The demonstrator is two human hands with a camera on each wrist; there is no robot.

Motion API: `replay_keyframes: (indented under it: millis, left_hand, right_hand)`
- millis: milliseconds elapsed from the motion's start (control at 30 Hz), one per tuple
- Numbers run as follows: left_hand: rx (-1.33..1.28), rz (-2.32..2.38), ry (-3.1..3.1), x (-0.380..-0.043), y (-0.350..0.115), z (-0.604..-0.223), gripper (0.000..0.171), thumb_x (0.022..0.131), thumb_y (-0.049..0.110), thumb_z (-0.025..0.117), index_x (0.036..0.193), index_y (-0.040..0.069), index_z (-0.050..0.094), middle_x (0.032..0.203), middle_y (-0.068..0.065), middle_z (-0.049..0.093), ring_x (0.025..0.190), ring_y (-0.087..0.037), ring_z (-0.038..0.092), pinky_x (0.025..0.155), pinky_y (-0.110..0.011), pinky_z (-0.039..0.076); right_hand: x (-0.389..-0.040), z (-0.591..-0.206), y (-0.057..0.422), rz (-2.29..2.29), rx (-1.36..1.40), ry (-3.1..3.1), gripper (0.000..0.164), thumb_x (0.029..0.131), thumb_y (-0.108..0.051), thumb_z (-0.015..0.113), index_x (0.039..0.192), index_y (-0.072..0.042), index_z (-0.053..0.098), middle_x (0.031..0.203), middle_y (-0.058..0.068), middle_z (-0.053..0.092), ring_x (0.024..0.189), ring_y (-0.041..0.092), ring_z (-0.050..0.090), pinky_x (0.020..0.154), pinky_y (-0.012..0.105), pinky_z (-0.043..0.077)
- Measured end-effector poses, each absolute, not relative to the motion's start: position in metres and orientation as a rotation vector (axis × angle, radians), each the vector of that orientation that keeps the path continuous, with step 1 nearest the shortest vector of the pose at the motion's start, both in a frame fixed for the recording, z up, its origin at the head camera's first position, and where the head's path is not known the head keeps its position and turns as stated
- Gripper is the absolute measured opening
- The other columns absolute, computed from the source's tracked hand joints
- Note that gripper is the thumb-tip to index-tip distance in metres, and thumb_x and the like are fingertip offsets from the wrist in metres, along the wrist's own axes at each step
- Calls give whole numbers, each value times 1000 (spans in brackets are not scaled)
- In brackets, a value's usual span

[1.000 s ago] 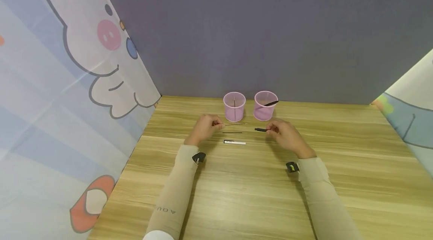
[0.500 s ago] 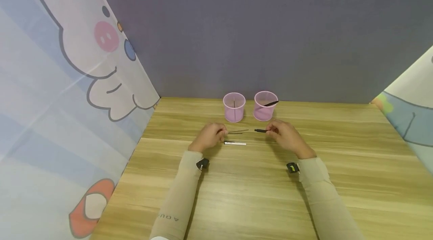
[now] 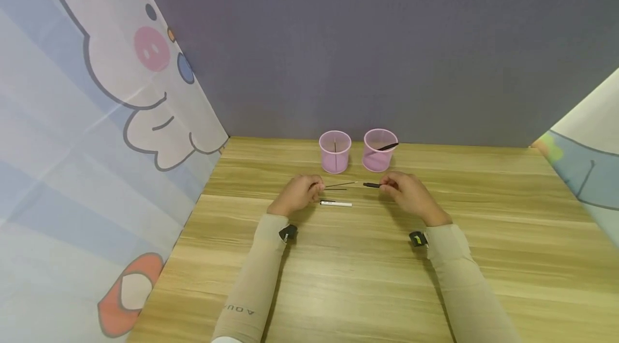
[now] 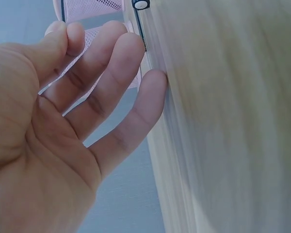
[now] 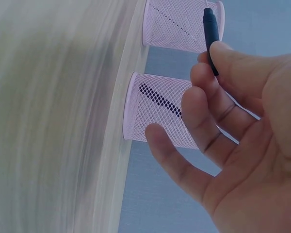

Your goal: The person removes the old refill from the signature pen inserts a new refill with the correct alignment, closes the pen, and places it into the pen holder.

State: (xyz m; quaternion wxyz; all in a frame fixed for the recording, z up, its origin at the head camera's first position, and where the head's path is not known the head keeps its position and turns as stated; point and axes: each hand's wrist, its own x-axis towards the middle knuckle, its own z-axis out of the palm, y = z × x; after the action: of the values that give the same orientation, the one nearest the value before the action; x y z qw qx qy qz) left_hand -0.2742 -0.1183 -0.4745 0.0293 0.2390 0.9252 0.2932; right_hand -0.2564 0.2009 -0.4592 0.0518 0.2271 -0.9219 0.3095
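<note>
In the head view my left hand (image 3: 297, 193) pinches a thin dark pen refill (image 3: 340, 185) between thumb and index finger. The refill's pale tip points right, a small gap from the end of a black pen barrel (image 3: 371, 185). My right hand (image 3: 411, 198) pinches that barrel by thumb and index finger; the right wrist view shows the barrel (image 5: 211, 31) held upright there, other fingers loosely bent. A second thin refill (image 3: 337, 190) lies on the table below the held one. Nearer still is a white pen (image 3: 336, 204) with a black clip, beside the left fingertips.
Two pink mesh pen holders stand behind the hands. The left holder (image 3: 342, 164) contains a thin dark refill; the right holder (image 3: 385, 163) contains a black pen (image 3: 388, 147) leaning over its rim. A grey wall (image 3: 377, 47) rises behind the wooden table (image 3: 348, 268).
My left hand has come slightly nearer and to the right, bringing the refill's tip up close to the barrel's end. The right hand stays almost in place.
</note>
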Motion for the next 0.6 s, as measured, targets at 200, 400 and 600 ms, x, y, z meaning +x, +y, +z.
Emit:
replay_keyframes:
  millis: [200,400,600]
  left_hand:
    - [770,883,2852,-274,-120,-473,21,104,22,58,90,12,69,69,4,65,65,-7,59,72,-30,53]
    - [811,862,2854,-274,-120,-472,23,104,23,58,86,13,66,67,4,63,63,-7,56,70,-28,52]
    - [825,852,2853,-273,-120,-471,25,105,24,57,83,14,64,67,4,62,62,-7,55,68,-27,49]
  right_hand:
    - [-257,-459,200,944,694,-2804,4,96,-9,70,99,-7,71,90,5,72,78,15,60,72,34,49]
    - [-256,-458,199,931,691,-2815,5,97,-8,68,100,-6,72,95,7,73,80,16,61,73,36,50]
    - [-255,-457,198,922,690,-2813,5,97,-7,68,100,-6,72,96,8,74,81,17,62,73,37,50]
